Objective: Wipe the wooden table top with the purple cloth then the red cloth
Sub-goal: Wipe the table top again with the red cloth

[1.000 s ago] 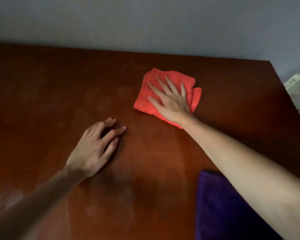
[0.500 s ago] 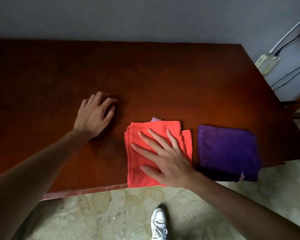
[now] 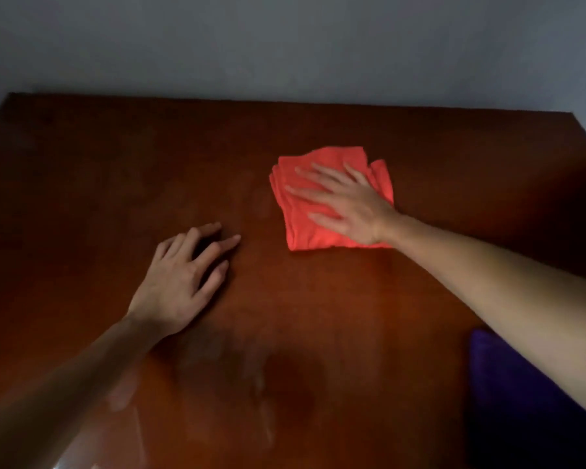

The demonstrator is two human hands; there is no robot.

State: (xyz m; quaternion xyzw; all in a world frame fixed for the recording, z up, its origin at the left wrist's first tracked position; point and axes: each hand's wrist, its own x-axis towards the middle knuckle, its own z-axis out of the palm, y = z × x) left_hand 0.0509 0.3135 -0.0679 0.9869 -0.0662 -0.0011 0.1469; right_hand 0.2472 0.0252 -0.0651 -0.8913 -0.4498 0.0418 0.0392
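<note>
The right hand (image 3: 352,208) presses spread, straight fingers (image 3: 313,192) on the folded red cloth (image 3: 305,231) at the dark brown wooden table's (image 3: 115,170) far right, while the left hand (image 3: 180,282) rests with loosely bent fingers on bare wood.

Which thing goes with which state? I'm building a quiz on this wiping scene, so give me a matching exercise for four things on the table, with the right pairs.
Column one:
1. red cloth
2. purple cloth
3. left hand
4. right hand

Column two:
a. rests bare on the wooden table top, holding nothing
b. lies at the near right corner, partly hidden by the forearm
c. presses flat, fingers spread, on a cloth
d. folded, lies under a hand, toward the far side

Pairs: 1-d, 2-b, 3-a, 4-c
</note>
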